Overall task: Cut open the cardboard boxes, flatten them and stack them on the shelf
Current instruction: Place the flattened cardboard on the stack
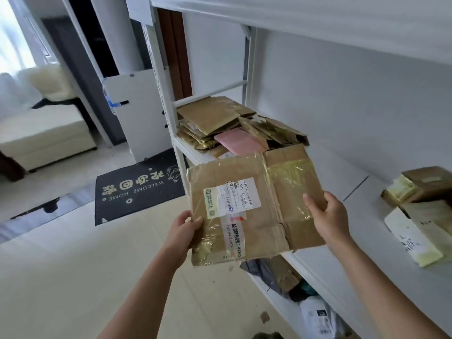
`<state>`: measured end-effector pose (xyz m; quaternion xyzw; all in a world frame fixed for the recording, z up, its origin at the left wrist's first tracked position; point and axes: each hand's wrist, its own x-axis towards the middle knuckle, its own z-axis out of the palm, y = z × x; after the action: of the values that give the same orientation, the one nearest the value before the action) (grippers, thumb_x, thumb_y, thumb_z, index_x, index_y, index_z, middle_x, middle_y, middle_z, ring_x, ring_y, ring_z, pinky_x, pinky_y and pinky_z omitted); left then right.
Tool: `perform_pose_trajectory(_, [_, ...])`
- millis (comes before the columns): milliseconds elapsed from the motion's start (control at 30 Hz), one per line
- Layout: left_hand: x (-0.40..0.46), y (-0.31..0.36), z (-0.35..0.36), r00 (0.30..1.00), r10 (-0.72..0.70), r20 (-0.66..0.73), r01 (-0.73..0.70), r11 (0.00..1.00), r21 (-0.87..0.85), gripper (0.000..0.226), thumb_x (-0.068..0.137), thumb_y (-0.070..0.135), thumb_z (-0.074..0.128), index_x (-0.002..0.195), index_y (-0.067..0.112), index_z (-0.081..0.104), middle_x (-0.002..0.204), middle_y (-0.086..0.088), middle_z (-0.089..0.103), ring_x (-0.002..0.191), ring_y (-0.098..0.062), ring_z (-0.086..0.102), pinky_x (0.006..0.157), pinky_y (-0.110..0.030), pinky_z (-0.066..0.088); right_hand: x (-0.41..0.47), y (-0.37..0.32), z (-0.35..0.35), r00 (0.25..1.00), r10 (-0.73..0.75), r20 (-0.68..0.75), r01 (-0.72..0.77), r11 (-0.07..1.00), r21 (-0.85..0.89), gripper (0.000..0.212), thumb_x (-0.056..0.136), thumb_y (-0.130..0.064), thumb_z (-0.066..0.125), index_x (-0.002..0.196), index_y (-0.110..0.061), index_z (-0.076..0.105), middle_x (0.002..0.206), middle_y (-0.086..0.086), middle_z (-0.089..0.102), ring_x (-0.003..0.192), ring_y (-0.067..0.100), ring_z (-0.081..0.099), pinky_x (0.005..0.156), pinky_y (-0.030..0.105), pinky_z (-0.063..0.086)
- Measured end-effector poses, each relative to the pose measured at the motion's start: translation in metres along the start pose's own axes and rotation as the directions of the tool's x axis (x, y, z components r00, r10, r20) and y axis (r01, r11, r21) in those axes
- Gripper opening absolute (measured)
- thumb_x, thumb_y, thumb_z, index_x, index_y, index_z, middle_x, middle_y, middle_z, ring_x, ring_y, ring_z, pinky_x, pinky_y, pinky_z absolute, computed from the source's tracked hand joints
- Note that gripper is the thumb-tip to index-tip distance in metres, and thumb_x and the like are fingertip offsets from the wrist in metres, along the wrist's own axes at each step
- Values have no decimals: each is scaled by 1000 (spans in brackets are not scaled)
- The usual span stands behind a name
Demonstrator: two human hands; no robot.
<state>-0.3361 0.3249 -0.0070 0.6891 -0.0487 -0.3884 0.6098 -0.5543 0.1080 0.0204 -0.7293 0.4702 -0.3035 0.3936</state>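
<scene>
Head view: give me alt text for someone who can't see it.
Both hands, left hand and right hand, hold a flattened cardboard box by its side edges before a white shelf. A pile of flattened boxes lies at the shelf's far end.

Flattened box (254,204) between both hands (327,216)

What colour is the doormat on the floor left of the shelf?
The doormat is black with pale lettering and figures, seen in the head view.
</scene>
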Motion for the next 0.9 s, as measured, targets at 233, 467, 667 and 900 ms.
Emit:
perform_pose_trajectory(233, [81, 63, -3, 997, 26, -79, -47, 960, -276, 11, 103, 4, 46, 107, 7, 56, 94, -11, 67, 80, -23, 65, 72, -39, 57, 99, -53, 31, 979, -202, 10, 202, 970, -133, 46, 93, -37, 64, 134, -19, 52, 109, -6, 57, 94, 11, 53, 77, 26, 41])
perform_pose_trajectory(467, [200, 145, 14, 998, -4, -68, -17, 954, -300, 14, 102, 8, 49, 112, 4, 58, 97, -12, 70, 79, -23, 69, 63, -36, 61, 233, -103, 106, 923, -320, -215, 303, 947, -110, 38, 88, -19, 71, 124, -16, 60, 125, 9, 60, 114, 25, 54, 96, 36, 44])
perform_pose_trajectory(667, [307, 199, 11, 994, -76, -81, 56, 971, -231, 7, 100, 12, 54, 104, 5, 54, 103, -13, 63, 91, -28, 63, 91, -48, 56, 356, -133, 179, 961, -233, -145, 213, 966, -145, 21, 87, -15, 71, 107, -12, 70, 120, 13, 59, 110, 26, 58, 89, 26, 42])
perform_pose_trajectory(900, [393, 213, 23, 992, -114, -61, 108, 990, -92, 20, 96, 14, 60, 114, 8, 52, 112, -14, 64, 99, -28, 66, 83, -44, 58, 446, -123, 231, 987, -157, -28, 140, 937, -321, 21, 87, -8, 70, 108, -9, 72, 122, 20, 58, 112, 31, 57, 97, 32, 42])
